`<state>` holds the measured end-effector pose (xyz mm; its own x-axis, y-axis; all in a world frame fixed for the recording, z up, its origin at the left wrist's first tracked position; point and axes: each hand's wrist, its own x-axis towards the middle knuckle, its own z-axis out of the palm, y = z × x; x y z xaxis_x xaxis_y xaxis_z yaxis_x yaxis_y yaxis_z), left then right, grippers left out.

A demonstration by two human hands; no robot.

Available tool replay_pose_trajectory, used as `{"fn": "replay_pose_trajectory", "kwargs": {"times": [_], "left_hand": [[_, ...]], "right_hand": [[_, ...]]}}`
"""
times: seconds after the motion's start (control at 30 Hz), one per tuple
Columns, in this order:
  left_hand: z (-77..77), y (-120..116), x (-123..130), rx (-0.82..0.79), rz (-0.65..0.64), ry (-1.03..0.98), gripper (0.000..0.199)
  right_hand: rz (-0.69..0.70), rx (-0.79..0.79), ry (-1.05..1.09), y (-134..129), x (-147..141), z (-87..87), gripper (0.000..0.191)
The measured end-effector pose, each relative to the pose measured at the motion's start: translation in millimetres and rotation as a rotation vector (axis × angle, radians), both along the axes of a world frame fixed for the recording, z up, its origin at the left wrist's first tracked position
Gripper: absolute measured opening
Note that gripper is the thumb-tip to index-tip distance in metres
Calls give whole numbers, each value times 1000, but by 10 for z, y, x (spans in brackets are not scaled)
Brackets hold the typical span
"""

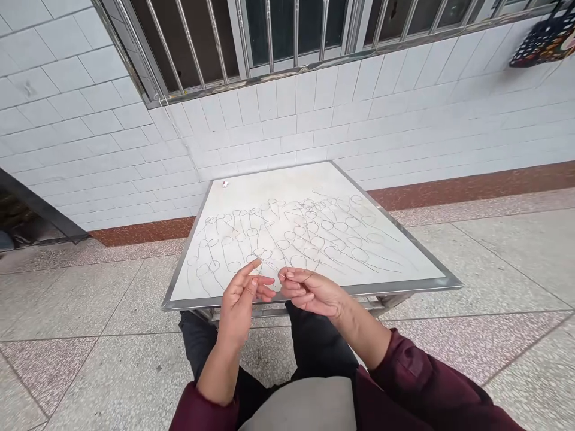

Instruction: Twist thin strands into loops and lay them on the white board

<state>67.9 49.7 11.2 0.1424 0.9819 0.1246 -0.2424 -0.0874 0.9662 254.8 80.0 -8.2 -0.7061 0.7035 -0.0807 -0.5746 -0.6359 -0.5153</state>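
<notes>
A white table [395, 224] with a metal rim stands in front of me, covered with several thin dark strands, each tied into a small loop [314, 242]. My left hand [242, 299] and my right hand [305, 290] hover over the table's near edge, fingertips almost touching. Both pinch one thin strand [272, 267] stretched between them. The strand is very fine and hard to make out.
A small pale object [225, 184] lies near the table's far left corner. A white tiled wall with a barred window [269, 36] rises behind the table. A patterned bag [545, 39] hangs at the top right. Speckled floor tiles surround the table.
</notes>
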Motion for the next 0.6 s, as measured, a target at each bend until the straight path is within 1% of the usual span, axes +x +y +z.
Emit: {"fn": "replay_pose_trajectory", "kwargs": {"times": [0.13, 0.2, 0.27, 0.33, 0.4, 0.53, 0.6], "left_hand": [[36, -58, -24, -180, -54, -314, 47], [55, -83, -27, -224, -49, -380, 51], [63, -106, -29, -236, -46, -354, 52], [58, -119, -35, -227, -47, -284, 52], [39, -120, -47, -216, -30, -232, 50], [-37, -95, -53, -254, 34, -206, 48], [-94, -84, -34, -286, 51, -205, 47]], "right_hand": [[21, -58, 31, -33, -34, -13, 13], [2, -48, 26, -66, -50, -36, 14], [-19, -15, 5, -94, -60, -66, 16], [-43, 34, -23, -112, -68, -92, 18], [-96, 86, -33, -122, -84, -105, 19], [-299, 188, -33, -134, -146, -94, 18], [-400, 280, -110, -132, -181, -90, 18]]}}
